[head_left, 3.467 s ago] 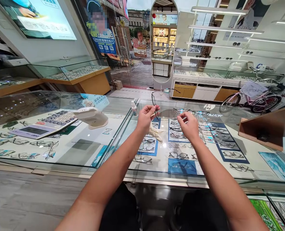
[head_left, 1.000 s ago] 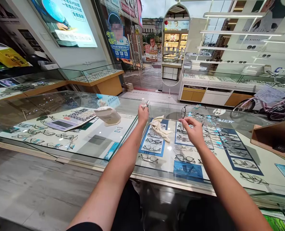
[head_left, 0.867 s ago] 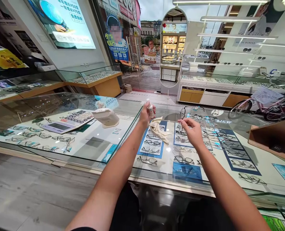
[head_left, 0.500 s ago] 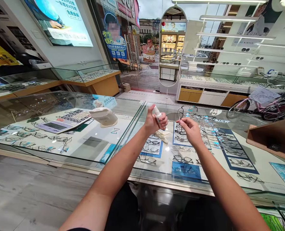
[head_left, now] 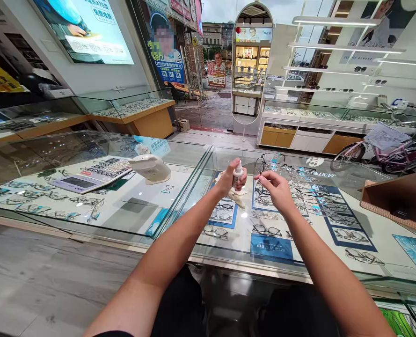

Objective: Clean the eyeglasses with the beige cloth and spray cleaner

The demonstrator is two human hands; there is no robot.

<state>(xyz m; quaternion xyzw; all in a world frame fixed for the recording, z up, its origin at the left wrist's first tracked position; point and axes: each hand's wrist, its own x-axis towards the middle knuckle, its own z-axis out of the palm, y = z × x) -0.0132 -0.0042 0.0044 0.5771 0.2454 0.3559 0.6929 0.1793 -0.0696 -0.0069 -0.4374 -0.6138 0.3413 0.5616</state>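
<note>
My left hand [head_left: 229, 179] is wrapped round a small white spray bottle [head_left: 238, 174], which stands nearly upright with a finger on its top. To its right, my right hand [head_left: 275, 185] pinches a pair of dark thin-rimmed eyeglasses [head_left: 263, 161]. The lenses are raised above the fingers, and part of the frame blends into the glasses behind. Under my left hand a crumpled cream cloth [head_left: 237, 198] lies on the glass display counter [head_left: 225, 255].
Inside the counter several eyeglasses [head_left: 266, 230] lie in rows. To the left are a calculator [head_left: 76, 181] and a white device [head_left: 150, 169]. A wooden box [head_left: 397, 206] stands at right. Beyond are an oval mirror [head_left: 251, 105] and a pink bicycle [head_left: 386, 152].
My left hand has moved slightly right and turned the spray bottle more upright, its nozzle nearer the eyeglasses. My right hand has shifted a little left, still holding them.
</note>
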